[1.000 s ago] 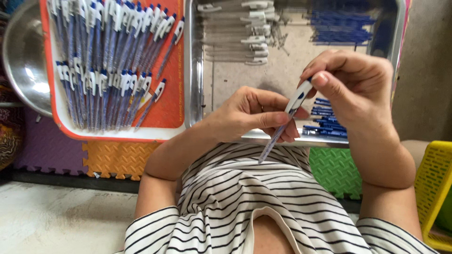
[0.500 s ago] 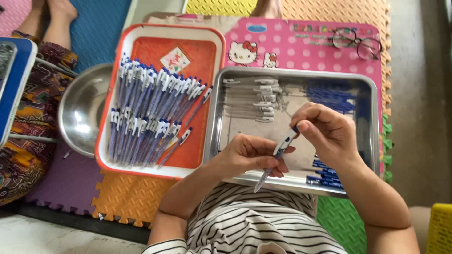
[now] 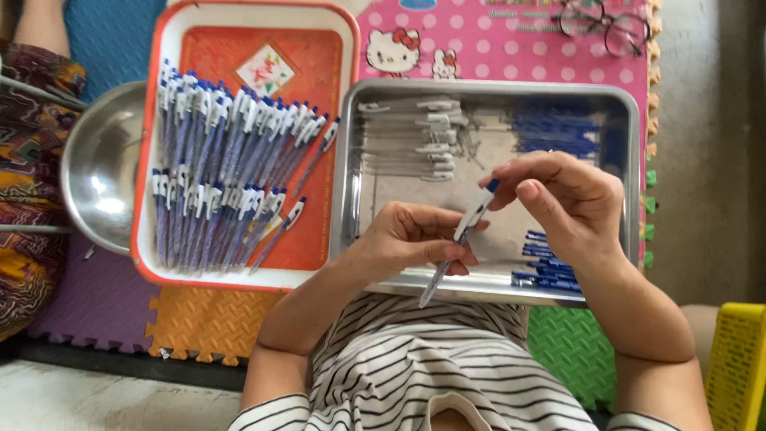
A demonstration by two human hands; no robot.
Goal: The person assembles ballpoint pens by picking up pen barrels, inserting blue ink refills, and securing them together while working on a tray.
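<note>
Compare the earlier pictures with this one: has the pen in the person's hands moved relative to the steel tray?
Cannot tell for certain: the head camera itself shifted. The pen lies over the near rim of the steel tray as before, held by both the left hand and right hand.

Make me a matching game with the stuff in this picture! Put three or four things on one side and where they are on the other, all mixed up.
Things:
1. pen
2. finished pens
3. eyeglasses
4. round metal bowl

Places:
A. on the pink dotted mat, top right
B. held in both hands, over the metal tray
C. far left, beside the orange tray
D. lined up in rows in the orange tray

Pairs: 1-B, 2-D, 3-A, 4-C. The left hand grips the pen's barrel; the right hand pinches its top.
</note>
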